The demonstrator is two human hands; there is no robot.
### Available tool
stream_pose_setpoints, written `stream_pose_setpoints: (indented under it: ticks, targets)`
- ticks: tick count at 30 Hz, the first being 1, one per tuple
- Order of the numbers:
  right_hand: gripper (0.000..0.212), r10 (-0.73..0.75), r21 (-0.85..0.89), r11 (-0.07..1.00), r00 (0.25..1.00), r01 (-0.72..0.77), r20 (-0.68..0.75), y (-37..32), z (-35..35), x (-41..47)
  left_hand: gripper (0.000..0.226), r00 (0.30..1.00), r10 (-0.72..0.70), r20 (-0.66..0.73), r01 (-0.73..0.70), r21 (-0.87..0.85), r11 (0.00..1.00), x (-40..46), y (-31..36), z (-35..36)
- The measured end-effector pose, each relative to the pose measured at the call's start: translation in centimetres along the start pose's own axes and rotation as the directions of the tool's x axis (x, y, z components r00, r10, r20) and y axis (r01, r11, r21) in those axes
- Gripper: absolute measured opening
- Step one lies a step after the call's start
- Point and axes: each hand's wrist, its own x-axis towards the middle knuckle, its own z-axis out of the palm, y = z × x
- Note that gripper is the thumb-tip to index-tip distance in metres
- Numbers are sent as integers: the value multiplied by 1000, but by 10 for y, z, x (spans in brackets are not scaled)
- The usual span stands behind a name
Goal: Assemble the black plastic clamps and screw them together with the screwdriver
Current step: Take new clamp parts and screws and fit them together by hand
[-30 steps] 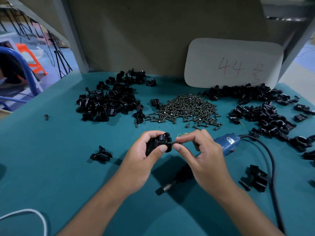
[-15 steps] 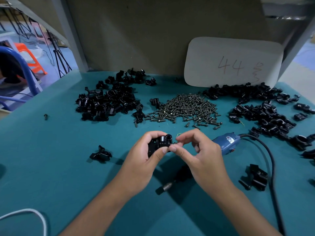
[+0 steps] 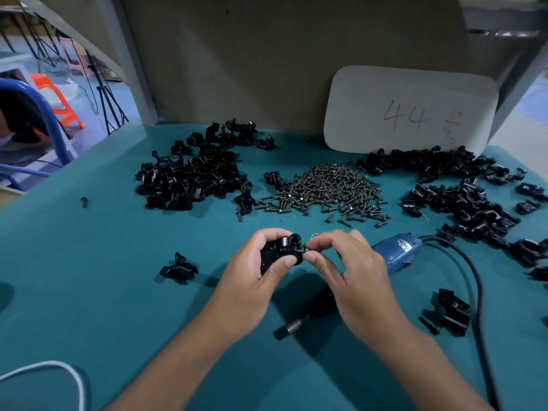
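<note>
Two hands were all I had in view, both raised just above the teal table (image 3: 89,292). My left hand (image 3: 252,280) was closed around one black clamp (image 3: 281,252), thumb pressed on its near face. My right hand (image 3: 350,271) pinched one small screw (image 3: 305,250) between thumb and forefinger, its tip touching the clamp's right side. One blue electric screwdriver (image 3: 394,253) lay on the table behind and under the right hand, its bit end (image 3: 289,329) poking out near my wrists and its black cord (image 3: 474,277) curving away to the right. I counted three heaps farther back: one pile of black clamp parts (image 3: 192,176) at left, one mound of screws (image 3: 326,191) in the middle, and one spread of black parts (image 3: 459,197) at right, each too many to count. Two loose black pieces sat apart, one (image 3: 179,266) left of my hands and one (image 3: 450,312) at right. One white card (image 3: 409,111) marked "44" leaned on the back wall.
</note>
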Motion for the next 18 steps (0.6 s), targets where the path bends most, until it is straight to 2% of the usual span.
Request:
stream_pose_setpoints:
  ticks: [3, 6, 9, 18]
  targets:
    - [13, 14, -44, 999, 999, -12, 34, -1, 6, -3, 28, 1000, -3, -10, 3, -27, 1000, 0, -1, 3]
    - [13, -36, -120, 992, 999, 40, 35, -1, 9, -5, 38, 1000, 1, -10, -2, -44, 999, -1, -2, 5]
    - [15, -69, -184, 980, 996, 78, 53, -1, 11, -6, 37, 1000, 8, -13, -8, -37, 999, -1, -1, 5]
    - [16, -134, -201, 970, 991, 136, 23, 0, 7, -4, 31, 1000, -2, 0, 2, -47, 999, 0, -3, 2]
